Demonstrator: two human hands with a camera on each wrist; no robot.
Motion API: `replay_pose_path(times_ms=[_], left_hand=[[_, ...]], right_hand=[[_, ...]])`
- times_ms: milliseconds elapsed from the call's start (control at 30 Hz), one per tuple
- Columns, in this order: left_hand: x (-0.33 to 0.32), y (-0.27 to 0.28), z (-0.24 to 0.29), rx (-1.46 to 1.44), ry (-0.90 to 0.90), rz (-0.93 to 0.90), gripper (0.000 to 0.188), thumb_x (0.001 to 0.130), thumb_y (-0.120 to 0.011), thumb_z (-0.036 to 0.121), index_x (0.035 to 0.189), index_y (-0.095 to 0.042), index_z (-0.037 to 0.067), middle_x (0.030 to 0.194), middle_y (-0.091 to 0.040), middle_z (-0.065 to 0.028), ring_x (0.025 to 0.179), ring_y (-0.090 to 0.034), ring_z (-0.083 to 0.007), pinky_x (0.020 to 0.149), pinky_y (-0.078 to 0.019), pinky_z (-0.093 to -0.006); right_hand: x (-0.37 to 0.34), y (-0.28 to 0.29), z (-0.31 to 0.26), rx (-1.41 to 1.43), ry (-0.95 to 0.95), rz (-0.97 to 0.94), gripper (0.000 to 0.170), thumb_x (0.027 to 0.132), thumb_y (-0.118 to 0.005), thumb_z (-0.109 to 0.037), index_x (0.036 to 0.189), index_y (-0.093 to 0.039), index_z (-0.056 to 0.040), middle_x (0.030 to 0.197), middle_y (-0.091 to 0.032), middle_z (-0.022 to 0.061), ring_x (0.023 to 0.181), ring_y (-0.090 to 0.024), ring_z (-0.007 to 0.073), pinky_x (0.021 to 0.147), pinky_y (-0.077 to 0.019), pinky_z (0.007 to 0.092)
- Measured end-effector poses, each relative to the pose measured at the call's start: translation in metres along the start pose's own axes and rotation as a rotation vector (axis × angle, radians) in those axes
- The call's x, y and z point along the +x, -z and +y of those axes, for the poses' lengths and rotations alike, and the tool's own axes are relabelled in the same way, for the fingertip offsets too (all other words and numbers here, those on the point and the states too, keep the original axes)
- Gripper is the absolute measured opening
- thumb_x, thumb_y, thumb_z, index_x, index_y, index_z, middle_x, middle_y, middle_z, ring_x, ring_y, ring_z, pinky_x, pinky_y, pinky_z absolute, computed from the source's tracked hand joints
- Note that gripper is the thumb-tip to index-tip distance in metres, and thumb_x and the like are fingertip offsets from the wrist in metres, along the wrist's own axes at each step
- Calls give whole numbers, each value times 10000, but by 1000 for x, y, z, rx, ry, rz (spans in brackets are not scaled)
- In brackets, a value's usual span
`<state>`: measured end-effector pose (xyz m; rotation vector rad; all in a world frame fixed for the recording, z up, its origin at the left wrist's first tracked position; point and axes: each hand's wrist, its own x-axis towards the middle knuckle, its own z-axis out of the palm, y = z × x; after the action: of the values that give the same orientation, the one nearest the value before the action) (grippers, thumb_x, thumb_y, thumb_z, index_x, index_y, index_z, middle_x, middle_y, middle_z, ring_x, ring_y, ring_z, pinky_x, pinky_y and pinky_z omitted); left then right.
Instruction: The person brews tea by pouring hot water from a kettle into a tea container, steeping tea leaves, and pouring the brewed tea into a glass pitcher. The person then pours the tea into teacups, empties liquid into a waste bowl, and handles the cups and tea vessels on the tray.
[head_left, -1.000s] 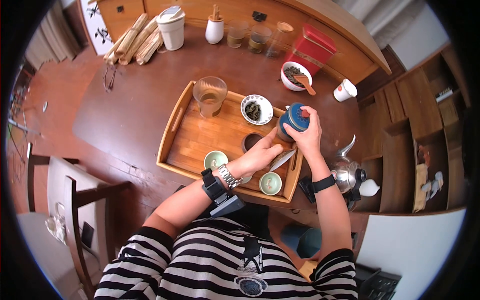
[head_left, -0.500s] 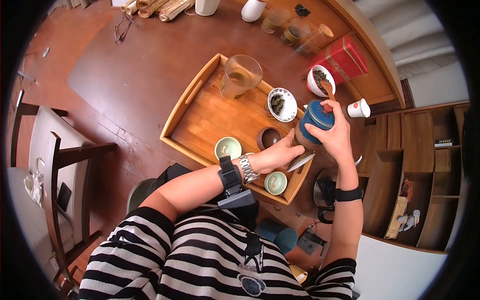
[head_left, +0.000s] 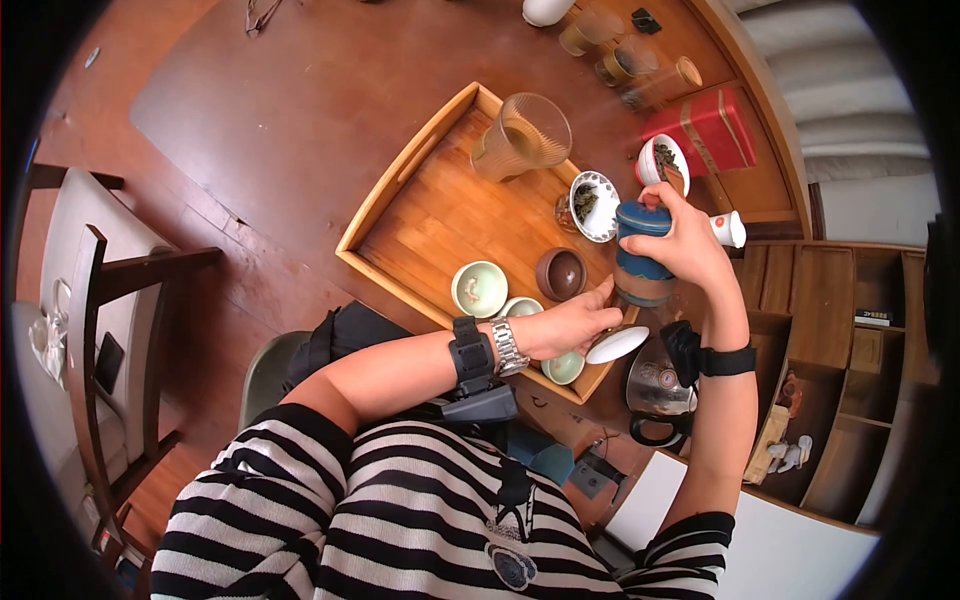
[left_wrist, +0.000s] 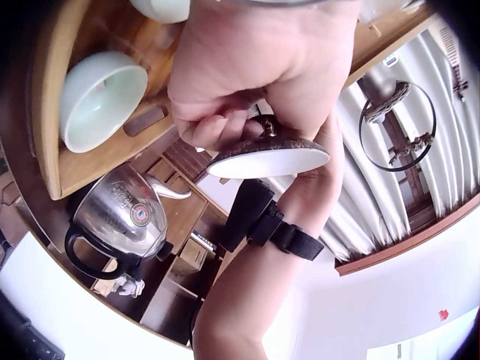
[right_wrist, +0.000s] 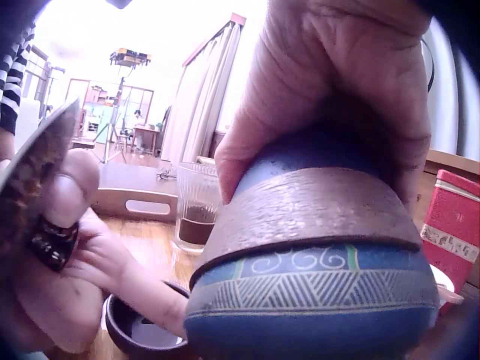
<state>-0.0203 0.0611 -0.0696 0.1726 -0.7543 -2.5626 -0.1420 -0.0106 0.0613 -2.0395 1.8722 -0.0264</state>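
Observation:
In the head view my right hand [head_left: 690, 240] grips a blue lidded pot [head_left: 645, 262] with a brown band, over the tray's right end. Fingers curl over its top, and in the right wrist view the patterned lower wall of the pot [right_wrist: 315, 289] fills the foreground. My left hand [head_left: 570, 330] pinches the dark knob of a small lid [left_wrist: 270, 161], dark outside and white inside, held tilted. One straight finger [right_wrist: 154, 296] of that hand reaches to the pot's lower side. A dark brown cup [head_left: 561, 274] stands just left of the pot.
The wooden tray [head_left: 430, 195] also bears a ribbed glass [head_left: 522, 140] of brown liquid, a white patterned bowl [head_left: 595, 207] with tea leaves and pale green cups [head_left: 479, 290]. A steel kettle [left_wrist: 124, 214] stands beside it. Behind are a red box [head_left: 705, 130] and several glasses.
The head view has swung, so the tray appears turned. The pot has gone from tilted to nearly upright in the right hand. The left hand keeps the lid, whose white inside now shows more.

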Motion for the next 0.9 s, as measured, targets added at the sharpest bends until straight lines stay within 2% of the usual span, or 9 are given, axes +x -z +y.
replay_pose_path(times_ms=[67, 167, 200, 267, 467, 667, 900], left_hand=[[-7, -2, 6, -15, 0, -59, 675, 871, -368, 84, 1432, -13, 206, 960, -504, 35, 610, -416, 9, 483, -355, -149], [-9, -1, 3, -39, 8, -62, 694, 872, -372, 86, 1433, 20, 203, 868, -479, 44, 588, -397, 9, 476, -341, -147], [-9, 0, 3, -44, 7, -62, 694, 872, -372, 86, 1433, 20, 203, 868, -479, 44, 588, -397, 9, 476, -341, -147], [-10, 2, 4, -45, 18, -97, 693, 878, -369, 84, 1432, 31, 198, 911, -478, 30, 622, -417, -1, 514, -376, -157], [-7, 2, -3, -159, 24, -42, 673, 893, -360, 81, 1432, 35, 164, 1058, -466, 11, 766, -483, -27, 657, -442, -189], [-13, 3, 5, -214, 44, -108, 683, 896, -369, 84, 1428, 55, 141, 1131, -447, 24, 794, -487, -26, 695, -446, -188], [-5, 6, -8, -275, 34, -72, 689, 893, -377, 75, 1428, 52, 140, 1130, -459, 16, 787, -492, -36, 701, -440, -189]], right_hand=[[5, 5, -3, -7, -26, -50, 536, 561, -736, -320, 975, -535, -44, 906, -619, 142, 871, -613, 285, 776, -468, 348], [9, 8, -9, -18, -61, -94, 549, 559, -731, -343, 980, -549, -42, 922, -620, 144, 886, -613, 285, 773, -470, 352], [11, 8, -9, -56, -80, -113, 562, 561, -738, -331, 1002, -542, -43, 927, -608, 136, 878, -601, 260, 781, -460, 337], [15, 9, -11, -95, -102, -135, 575, 563, -744, -318, 1024, -535, -44, 932, -596, 127, 869, -589, 236, 789, -449, 323], [22, 8, -16, -170, -90, -174, 591, 539, -701, -377, 1013, -549, -58, 939, -615, 144, 898, -605, 294, 782, -466, 353], [25, 8, -25, -211, -109, -227, 570, 541, -698, -362, 997, -545, -56, 915, -612, 160, 875, -602, 303, 773, -464, 355], [30, 9, -30, -244, -101, -240, 569, 539, -698, -363, 988, -539, -51, 879, -610, 185, 859, -602, 315, 767, -465, 367]])
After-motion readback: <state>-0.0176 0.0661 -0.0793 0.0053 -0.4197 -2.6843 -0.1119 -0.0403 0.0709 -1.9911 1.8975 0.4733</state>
